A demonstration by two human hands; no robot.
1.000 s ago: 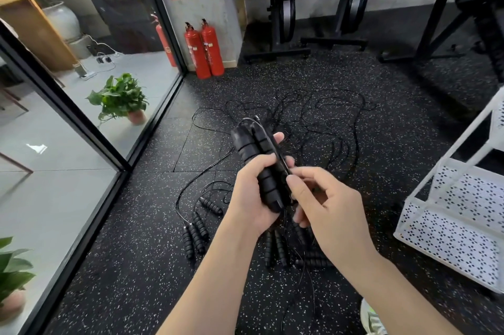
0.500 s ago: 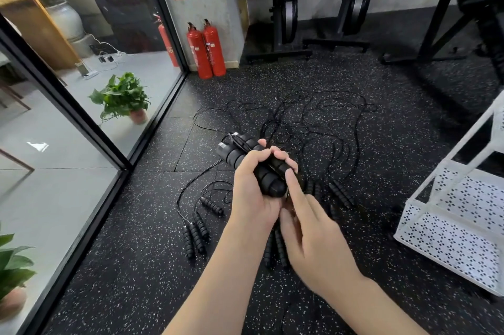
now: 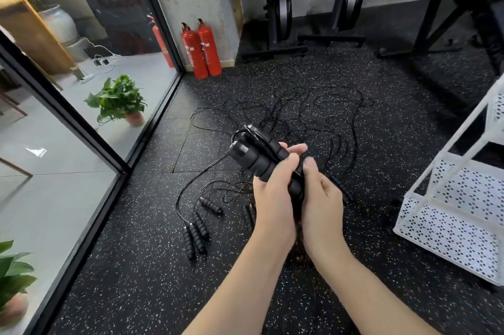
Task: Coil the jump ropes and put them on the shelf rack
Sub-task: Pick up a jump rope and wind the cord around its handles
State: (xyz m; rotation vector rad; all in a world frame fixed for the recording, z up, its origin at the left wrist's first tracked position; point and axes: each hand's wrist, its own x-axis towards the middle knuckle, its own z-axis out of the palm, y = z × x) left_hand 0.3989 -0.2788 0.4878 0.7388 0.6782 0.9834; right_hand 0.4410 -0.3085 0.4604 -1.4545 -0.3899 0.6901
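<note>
Held rope [image 3: 261, 154]: black, two ribbed foam handles side by side, tilted with the butt ends pointing far-left and up; thin black cord wrapped over the handles. Gripped in the left hand [image 3: 272, 198], fingers closed round the handles; right hand [image 3: 320, 198] closed on the near end.

Loose ropes [image 3: 313, 116]: thin black cords tangled in overlapping loops on the floor, far of the hands. Their handles [image 3: 196, 233], black and ribbed, lie near-left in a cluster, three close together, one just beyond; others partly hidden behind the hands.

Rack [image 3: 450, 225]: white perforated metal, right edge, lower tray tilted in view, standing on the floor.
</note>
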